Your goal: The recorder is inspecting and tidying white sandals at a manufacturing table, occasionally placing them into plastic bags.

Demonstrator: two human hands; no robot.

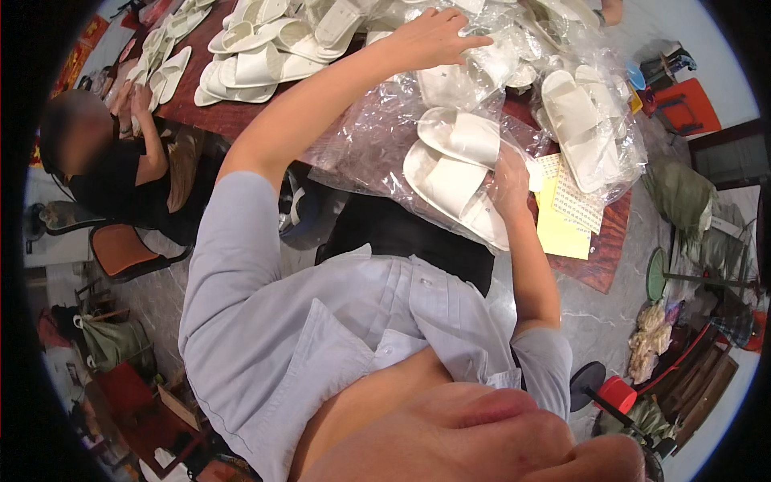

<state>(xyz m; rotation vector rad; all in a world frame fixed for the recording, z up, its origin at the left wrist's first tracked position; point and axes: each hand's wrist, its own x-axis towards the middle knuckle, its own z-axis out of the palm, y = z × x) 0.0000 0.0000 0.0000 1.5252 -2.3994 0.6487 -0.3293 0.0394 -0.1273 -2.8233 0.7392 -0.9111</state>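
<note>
Left hand: my left hand (434, 36) is stretched far out over the dark red-brown wooden worktop (217, 116), fingers spread wide and flat, resting on a heap of crinkled clear plastic bags (482, 72); I see nothing gripped in it.
Right hand: my right hand (511, 183) is closed on the near edge of a pair of white open-toe slippers (458, 165), partly under the clear film, so I cannot tell just how the fingers sit.
Slippers in hand: the pair lies stacked, one sole over the other, inside a clear plastic bag (377, 145) at the near edge of the worktop, just in front of my chest.
Beside the right hand: a yellow paper sheet (562, 229) and a white sheet of small printed labels (574, 197) lie touching the pair's right side.
Farther right: another bagged pair of white slippers (582, 120) stands near the worktop's right edge, close to the paper sheets.
Far left of worktop: a loose pile of unbagged white slippers (257, 56) sits well apart from my right hand.
Other person: a person in a black top (128, 181) sits at the left end of the worktop on an orange chair (120, 249), hands near more slippers there.
Floor: grey marbled floor (594, 321) shows below the worktop.
</note>
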